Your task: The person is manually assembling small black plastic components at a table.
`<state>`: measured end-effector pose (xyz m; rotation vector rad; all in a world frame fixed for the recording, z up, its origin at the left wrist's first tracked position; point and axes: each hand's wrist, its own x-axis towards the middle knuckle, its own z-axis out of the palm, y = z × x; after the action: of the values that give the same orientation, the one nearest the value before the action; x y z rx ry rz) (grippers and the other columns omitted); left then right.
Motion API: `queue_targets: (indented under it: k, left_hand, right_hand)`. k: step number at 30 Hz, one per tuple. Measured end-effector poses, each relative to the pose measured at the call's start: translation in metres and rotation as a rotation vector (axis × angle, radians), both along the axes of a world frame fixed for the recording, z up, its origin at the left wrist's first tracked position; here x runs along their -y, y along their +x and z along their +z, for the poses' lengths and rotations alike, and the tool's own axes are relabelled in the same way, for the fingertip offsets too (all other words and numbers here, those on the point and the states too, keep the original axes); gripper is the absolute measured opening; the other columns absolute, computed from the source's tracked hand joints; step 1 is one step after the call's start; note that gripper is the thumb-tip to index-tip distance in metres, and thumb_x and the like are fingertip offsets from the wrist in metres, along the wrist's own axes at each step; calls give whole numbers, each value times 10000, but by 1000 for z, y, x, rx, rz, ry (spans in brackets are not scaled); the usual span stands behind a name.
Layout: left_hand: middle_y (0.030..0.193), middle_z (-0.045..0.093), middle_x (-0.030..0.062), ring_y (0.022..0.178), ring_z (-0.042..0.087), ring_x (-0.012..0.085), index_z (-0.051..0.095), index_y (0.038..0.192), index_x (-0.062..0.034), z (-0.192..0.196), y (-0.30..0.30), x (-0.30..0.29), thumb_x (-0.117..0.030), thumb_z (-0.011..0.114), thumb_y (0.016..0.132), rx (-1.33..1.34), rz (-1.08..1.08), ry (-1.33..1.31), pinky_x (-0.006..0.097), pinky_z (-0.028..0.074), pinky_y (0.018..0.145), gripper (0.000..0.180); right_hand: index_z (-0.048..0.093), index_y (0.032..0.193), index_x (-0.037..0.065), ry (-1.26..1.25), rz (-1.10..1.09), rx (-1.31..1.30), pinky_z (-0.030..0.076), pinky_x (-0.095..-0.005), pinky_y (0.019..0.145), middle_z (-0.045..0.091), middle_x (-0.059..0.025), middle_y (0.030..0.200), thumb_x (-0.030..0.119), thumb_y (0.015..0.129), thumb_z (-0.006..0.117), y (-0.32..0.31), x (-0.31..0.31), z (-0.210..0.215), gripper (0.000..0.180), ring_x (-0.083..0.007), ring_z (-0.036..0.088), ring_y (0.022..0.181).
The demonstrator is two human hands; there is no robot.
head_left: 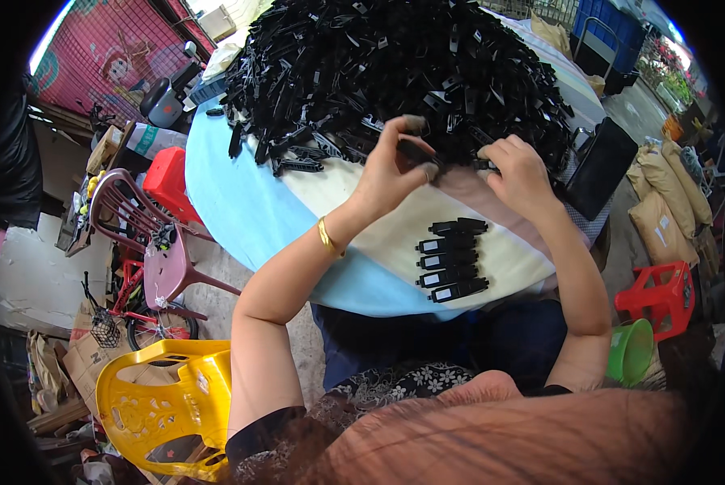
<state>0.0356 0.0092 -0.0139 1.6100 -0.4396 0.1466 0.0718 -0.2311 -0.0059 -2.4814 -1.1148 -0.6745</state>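
A large heap of small black plastic parts (378,73) covers the far side of a cloth-covered table (330,190). At the heap's near edge, my left hand (388,166) is curled, thumb opposite fingers, round a black plastic part (413,150). To its right, my right hand (517,171) pinches a small dark piece (484,164), partly hidden by the fingers; its exact kind cannot be made out. Nearer to me lies a short column of black plastic pieces (447,260), several of them with a small white patch at the left end.
A black box-like object (603,170) stands at the table's right edge. Left of the table are a pink chair (168,271), a red stool (168,184) and a yellow chair (164,404). On the right are another red stool (657,299), a green bucket (631,352) and brown sacks (661,222).
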Motion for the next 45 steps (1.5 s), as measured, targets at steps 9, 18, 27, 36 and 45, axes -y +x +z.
queue_targets:
  k: [9, 18, 27, 36, 45]
  left_hand:
    - [917, 569, 86, 901, 548, 251, 670, 879, -46, -13, -17, 17, 4, 722, 660, 363, 110, 745, 332, 475, 834, 231]
    - [913, 562, 114, 940, 528, 298, 676, 956, -60, -8, -29, 10, 8, 618, 709, 389, 176, 871, 367, 459, 834, 263]
    - [970, 544, 145, 923, 548, 325, 619, 1010, -35, -8, -37, 18, -52, 644, 712, 344, 26, 769, 393, 474, 815, 300]
    - [903, 581, 140, 818, 591, 287, 615, 942, -9, -11, -30, 10, -59, 715, 687, 143, -103, 595, 351, 493, 718, 278]
    - [813, 608, 130, 707, 615, 262, 669, 839, 28, -9, -30, 8, -17, 666, 680, 107, -39, 653, 327, 501, 656, 165]
  right_hand:
    - [534, 992, -5, 561, 147, -938, 434, -235, 576, 597, -82, 761, 54, 870, 607, -29, -14, -19, 154, -80, 535, 637]
    - [604, 870, -14, 239, 102, -506, 420, -301, 558, 500, -73, 740, -8, 667, 665, -54, -8, -14, 212, -186, 508, 601]
    - [648, 900, -19, 111, 252, -737, 446, -304, 579, 576, -93, 848, -42, 700, 615, -71, 17, 0, 204, -189, 562, 641]
    - [634, 825, -9, 176, 118, -395, 459, -324, 614, 577, -80, 838, -52, 680, 623, -54, 5, -12, 152, -232, 582, 709]
    - [626, 770, 2, 90, 106, -263, 472, -371, 655, 563, -82, 799, -18, 687, 613, -50, -2, -7, 86, -262, 583, 772]
